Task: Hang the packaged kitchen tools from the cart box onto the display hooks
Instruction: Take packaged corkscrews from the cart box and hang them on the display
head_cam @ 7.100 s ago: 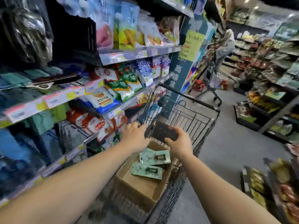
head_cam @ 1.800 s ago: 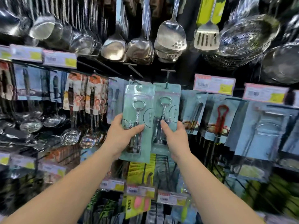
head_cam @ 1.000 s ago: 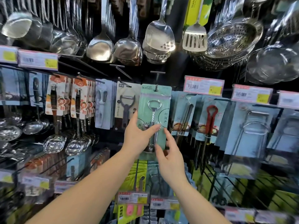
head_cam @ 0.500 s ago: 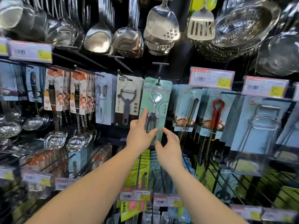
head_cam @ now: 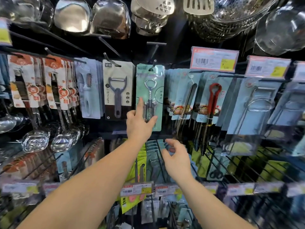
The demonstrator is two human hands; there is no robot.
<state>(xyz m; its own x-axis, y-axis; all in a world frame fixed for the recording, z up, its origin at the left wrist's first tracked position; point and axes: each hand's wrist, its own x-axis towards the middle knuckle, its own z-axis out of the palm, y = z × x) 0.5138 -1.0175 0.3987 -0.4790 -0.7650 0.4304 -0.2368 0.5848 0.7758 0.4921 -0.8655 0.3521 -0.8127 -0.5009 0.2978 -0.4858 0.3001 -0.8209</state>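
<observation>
While the corkscrew pack [head_cam: 149, 96] hung upright on its hook [head_cam: 152, 66], long axis vertical, the left hand [head_cam: 139, 123] lay spread against its lower half, fingers straight, and the right hand [head_cam: 177, 158] hovered below, loosely curled, empty, farther off.

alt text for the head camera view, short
A person's left hand touches a mint green corkscrew pack hanging on a display hook, while the right hand hangs open below it. A peeler pack hangs beside it.
</observation>
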